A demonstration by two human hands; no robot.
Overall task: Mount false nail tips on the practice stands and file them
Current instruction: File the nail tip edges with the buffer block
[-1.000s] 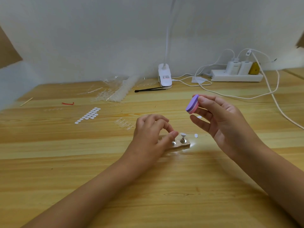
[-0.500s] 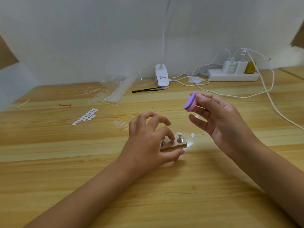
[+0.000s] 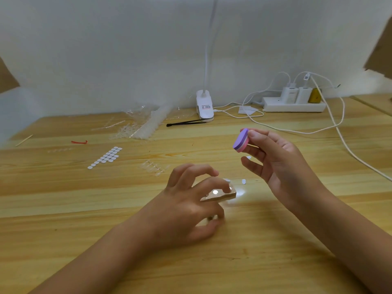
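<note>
While your left hand grips the stand, filing is next: lower the file your right hand pinches.

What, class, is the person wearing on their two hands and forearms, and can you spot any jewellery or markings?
Nothing is worn. The left hand and right hand are bare, with no gloves, rings or markings visible. The left forearm and right forearm are bare to the frame edge: no sleeve, watch or bracelet in view. The right thumbnail looks short and unpainted.
</note>
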